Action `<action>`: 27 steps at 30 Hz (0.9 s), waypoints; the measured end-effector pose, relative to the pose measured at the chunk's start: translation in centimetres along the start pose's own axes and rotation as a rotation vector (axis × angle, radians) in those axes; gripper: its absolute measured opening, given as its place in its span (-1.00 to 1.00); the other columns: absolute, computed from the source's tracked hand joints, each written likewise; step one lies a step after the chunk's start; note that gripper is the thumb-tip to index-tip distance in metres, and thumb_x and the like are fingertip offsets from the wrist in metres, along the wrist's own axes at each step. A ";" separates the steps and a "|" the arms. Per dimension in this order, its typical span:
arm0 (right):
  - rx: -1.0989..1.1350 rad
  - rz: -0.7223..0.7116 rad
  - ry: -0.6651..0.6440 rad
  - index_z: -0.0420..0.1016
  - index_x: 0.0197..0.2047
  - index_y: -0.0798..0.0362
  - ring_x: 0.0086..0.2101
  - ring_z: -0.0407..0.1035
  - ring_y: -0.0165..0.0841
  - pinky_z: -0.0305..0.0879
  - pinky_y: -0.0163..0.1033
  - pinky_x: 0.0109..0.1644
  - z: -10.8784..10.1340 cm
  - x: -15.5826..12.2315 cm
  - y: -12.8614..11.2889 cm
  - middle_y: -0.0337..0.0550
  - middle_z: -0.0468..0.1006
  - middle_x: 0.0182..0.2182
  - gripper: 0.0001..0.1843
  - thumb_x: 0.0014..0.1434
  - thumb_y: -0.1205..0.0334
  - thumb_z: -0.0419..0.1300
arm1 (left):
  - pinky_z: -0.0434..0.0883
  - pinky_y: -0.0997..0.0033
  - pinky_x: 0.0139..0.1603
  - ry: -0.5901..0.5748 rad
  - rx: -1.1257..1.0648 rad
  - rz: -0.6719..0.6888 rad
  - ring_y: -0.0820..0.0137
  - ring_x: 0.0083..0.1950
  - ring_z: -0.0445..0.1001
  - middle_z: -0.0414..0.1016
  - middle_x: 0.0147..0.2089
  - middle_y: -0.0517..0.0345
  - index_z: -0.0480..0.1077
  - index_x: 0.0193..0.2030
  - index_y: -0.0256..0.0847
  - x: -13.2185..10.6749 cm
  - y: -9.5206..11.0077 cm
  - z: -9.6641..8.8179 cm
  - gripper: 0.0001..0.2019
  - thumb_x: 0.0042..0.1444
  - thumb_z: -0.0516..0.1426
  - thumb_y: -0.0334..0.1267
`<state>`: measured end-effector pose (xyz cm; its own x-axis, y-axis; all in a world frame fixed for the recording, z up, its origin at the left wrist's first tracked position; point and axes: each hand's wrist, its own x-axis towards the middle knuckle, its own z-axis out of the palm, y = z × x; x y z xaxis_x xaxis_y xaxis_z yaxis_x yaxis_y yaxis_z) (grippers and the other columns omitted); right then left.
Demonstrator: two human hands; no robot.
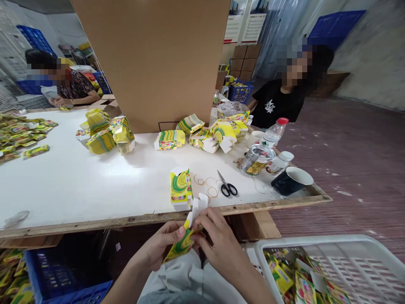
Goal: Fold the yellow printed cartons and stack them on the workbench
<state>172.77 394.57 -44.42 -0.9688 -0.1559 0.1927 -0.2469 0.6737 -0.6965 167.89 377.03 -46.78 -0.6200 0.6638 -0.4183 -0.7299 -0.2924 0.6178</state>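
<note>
A small yellow and green printed carton (181,248) with its white end flaps raised is held over my lap, just off the table's front edge. My left hand (163,242) grips its left side, thumb on the top near the flaps. Around its right side and the white flaps my right hand (211,234) has its fingers closed. Just beyond, on the white table (126,185), another yellow carton (181,186) stands. To its right lie several rubber bands (212,192) and black-handled scissors (227,185).
Behind are more yellow cartons (171,139) and a tall cardboard sheet (152,63). A dark mug (289,181), jar (257,160) and bottles stand at right. Low down are a white basket (316,241) and a blue crate (68,291). Two people (278,101) sit across.
</note>
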 end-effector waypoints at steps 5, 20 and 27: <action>-0.045 -0.041 0.017 0.45 -0.12 -0.03 -0.04 0.28 -0.16 0.29 -0.05 0.05 0.0 -0.2 0.0 -0.09 0.36 -0.10 -0.70 0.11 0.48 0.24 | 0.38 0.58 -0.33 -0.077 0.073 0.106 0.49 -0.41 0.49 0.59 -0.41 0.08 0.59 -0.20 -0.30 0.3 0.5 0.3 -0.67 -0.06 0.37 -0.12; 0.366 0.293 0.475 0.43 -0.42 0.04 -0.42 0.36 -0.33 0.31 -0.28 -0.33 4.4 -0.6 1.2 -0.19 0.48 -0.47 -0.73 0.24 0.06 0.17 | 0.47 0.39 -0.16 0.151 0.406 0.485 0.30 -0.18 0.56 0.62 -0.16 0.02 0.43 -0.08 -0.24 1.7 -1.3 1.0 -0.70 0.13 0.24 -0.10; 0.677 0.147 0.395 0.22 0.24 -0.07 -0.13 0.47 -0.30 0.42 -0.25 -0.07 3.4 -1.2 2.0 -0.05 0.53 -0.01 -0.52 0.28 0.14 0.15 | 0.45 0.30 -0.05 -0.024 0.413 0.503 0.24 -0.04 0.56 0.60 -0.08 0.01 -0.10 0.30 -0.02 0.2 -0.6 0.2 -0.36 0.21 0.18 -0.27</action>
<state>173.34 393.64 -48.41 -0.9446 0.2531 0.2088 -0.1993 0.0627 -0.9779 168.26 377.48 -47.18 -0.8472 0.5313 0.0010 -0.1782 -0.2859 0.9415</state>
